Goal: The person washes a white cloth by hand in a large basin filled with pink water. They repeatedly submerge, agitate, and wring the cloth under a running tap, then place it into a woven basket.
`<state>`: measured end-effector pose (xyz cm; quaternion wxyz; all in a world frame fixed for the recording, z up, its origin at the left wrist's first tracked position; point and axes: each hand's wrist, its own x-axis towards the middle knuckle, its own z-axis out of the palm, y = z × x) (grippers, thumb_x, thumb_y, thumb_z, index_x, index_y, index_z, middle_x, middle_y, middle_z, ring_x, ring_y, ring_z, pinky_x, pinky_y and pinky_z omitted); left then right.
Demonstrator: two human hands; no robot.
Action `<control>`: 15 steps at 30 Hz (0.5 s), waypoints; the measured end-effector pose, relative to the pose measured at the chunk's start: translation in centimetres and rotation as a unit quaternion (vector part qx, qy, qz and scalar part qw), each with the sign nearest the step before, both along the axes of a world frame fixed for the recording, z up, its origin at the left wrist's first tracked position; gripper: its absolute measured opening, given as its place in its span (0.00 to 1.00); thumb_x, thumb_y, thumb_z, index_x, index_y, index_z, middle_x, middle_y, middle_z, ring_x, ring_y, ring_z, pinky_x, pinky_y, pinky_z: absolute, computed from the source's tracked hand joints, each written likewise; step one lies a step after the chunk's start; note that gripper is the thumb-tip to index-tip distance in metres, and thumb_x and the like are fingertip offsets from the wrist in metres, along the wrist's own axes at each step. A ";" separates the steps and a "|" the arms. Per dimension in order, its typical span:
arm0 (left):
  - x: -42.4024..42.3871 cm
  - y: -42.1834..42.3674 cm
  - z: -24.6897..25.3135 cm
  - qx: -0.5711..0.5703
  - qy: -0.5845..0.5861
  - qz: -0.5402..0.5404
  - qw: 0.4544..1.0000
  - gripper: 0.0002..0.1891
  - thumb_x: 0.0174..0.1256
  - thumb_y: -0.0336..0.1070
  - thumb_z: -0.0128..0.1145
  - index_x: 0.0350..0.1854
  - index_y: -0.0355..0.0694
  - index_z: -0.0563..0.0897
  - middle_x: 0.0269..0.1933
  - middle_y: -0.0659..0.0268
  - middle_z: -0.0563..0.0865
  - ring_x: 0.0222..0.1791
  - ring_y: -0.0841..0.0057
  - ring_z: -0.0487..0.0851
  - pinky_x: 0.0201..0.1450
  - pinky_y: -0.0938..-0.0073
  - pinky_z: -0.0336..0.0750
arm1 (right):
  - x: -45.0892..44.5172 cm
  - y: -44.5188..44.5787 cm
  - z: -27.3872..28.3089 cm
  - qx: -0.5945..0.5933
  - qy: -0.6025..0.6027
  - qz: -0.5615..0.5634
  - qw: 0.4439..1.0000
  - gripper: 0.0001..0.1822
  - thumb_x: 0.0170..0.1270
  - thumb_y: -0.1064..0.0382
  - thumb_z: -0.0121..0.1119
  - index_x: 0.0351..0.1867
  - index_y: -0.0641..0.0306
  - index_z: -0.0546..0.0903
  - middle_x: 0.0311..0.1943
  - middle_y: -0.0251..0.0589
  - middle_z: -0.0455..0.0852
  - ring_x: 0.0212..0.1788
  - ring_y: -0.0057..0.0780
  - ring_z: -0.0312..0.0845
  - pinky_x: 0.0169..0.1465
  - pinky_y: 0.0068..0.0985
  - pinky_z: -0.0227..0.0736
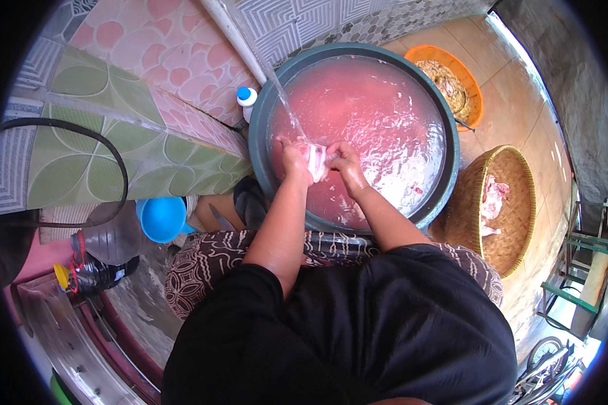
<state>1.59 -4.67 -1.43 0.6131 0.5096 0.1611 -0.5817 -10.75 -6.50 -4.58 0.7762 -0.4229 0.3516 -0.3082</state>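
Water runs from above onto a pale, wet piece of raw meat [316, 161] over a large dark green tub [452, 177] of reddish water. My left hand [294, 159] holds the piece from its left side. At its right edge, my right hand [345, 164] grips it with bent fingers. Both hands are just above or at the water's surface; which, I cannot tell. To the right of the tub, a woven bamboo basket [519, 228] lies tilted with raw meat pieces [494, 197] inside.
Behind the tub at right stands an orange basin [476, 96] with yellowish contents. A white bottle with a blue cap [247, 98] stands against the tub's left side. At left are a blue dipper [163, 220], a knife [222, 217] and a large plastic bottle [109, 235].
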 end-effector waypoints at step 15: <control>1.6 1.5 -5.8 -0.020 -0.128 -0.163 0.978 0.13 0.56 0.35 0.51 0.40 0.33 0.73 0.32 0.57 0.79 0.27 0.65 0.81 0.24 0.67 0.76 | 1.2 -0.5 0.9 0.053 0.157 0.031 0.986 0.09 0.58 0.64 0.50 0.39 0.61 0.75 0.25 0.38 0.78 0.21 0.25 0.75 0.21 0.20 0.72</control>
